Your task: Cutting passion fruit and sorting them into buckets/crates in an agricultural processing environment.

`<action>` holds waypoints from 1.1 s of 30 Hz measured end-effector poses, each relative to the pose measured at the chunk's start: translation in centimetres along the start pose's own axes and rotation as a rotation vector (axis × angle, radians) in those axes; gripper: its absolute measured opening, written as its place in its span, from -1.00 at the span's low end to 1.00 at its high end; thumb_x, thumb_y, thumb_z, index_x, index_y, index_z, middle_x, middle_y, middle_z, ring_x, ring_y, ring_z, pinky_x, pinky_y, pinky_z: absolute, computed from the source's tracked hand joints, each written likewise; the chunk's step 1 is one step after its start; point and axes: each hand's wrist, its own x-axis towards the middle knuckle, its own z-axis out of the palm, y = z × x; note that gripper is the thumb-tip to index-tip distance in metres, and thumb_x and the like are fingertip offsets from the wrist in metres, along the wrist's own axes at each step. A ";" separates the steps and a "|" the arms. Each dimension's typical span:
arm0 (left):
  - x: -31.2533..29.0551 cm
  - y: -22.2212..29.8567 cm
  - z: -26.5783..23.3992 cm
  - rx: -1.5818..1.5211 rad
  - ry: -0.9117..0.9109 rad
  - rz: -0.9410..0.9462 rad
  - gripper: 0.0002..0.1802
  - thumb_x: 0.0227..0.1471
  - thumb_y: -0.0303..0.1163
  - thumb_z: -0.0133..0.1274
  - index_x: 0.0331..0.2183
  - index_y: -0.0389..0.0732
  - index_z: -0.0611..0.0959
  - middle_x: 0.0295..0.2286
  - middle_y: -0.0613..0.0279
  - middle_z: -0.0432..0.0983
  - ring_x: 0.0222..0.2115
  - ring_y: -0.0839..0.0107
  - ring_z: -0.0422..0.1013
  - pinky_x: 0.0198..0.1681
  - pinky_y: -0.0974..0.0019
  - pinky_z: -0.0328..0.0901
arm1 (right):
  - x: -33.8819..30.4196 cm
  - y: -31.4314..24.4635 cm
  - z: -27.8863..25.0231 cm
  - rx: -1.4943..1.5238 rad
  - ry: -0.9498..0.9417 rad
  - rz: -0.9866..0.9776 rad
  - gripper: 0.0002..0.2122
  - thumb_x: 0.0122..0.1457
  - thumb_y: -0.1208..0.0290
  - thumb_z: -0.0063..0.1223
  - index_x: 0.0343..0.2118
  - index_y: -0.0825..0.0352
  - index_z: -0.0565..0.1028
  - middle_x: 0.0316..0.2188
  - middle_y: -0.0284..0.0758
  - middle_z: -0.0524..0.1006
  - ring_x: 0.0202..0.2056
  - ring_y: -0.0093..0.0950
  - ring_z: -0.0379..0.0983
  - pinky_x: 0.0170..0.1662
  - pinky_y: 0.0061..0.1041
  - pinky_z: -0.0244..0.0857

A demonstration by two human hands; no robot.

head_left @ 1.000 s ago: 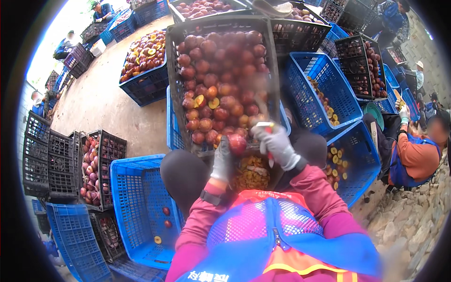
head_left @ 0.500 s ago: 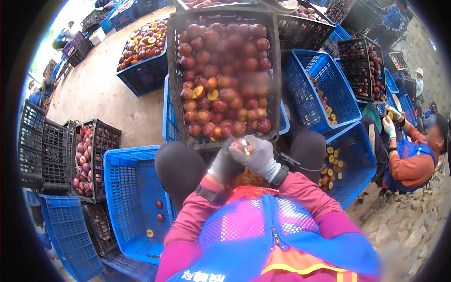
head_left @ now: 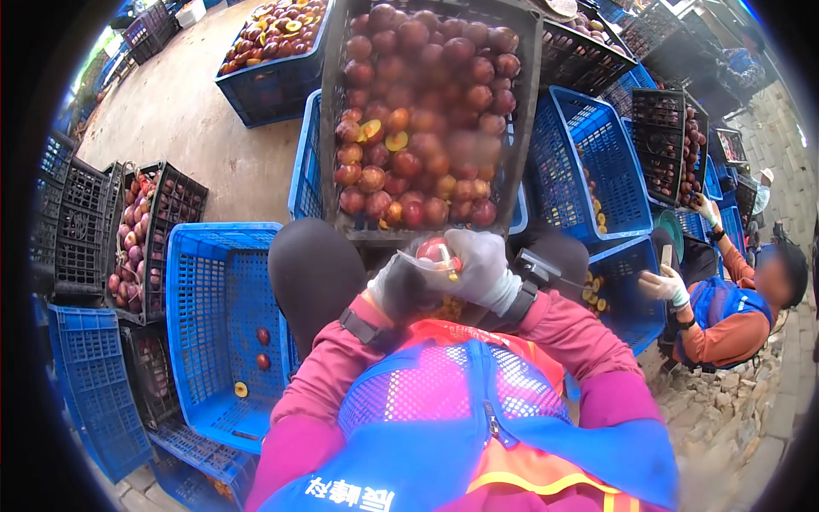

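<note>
My gloved left hand (head_left: 401,286) and gloved right hand (head_left: 479,266) meet in front of me, both closed. Between them is a red plum (head_left: 433,248), gripped by my left fingers. A thin pale blade, apparently of a small knife (head_left: 439,264), crosses the plum; its yellow-and-red end lies at my right fingers, which hide the rest. Just beyond my hands, a dark crate (head_left: 331,171) full of plums rests on a blue crate (head_left: 304,166). Two cut plum halves (head_left: 396,141) show yellow flesh among the whole ones.
At my left, a blue crate (head_left: 179,324) holds a few plums. Dark crates of reddish fruit (head_left: 175,196) stand beyond it. More blue crates (head_left: 597,162) stand at my right, some with cut halves. A co-worker (head_left: 725,316) sits at the right.
My view has shifted, so the crates sit higher. The plum between my hands shows more of its red side. The co-worker's hands have moved apart, one reaching to a dark crate.
</note>
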 end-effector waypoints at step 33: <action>-1.3 7.6 1.6 0.214 0.330 0.684 -0.37 0.48 0.21 -0.30 -0.34 -0.09 0.55 -0.64 0.34 0.34 -0.74 0.47 0.15 -0.65 0.35 0.08 | 5.3 -1.2 -1.4 1.139 -0.110 0.882 -0.57 0.47 -0.05 0.07 -0.28 0.27 0.67 -0.55 -0.46 0.56 -0.59 -0.66 0.42 -0.52 -0.59 0.25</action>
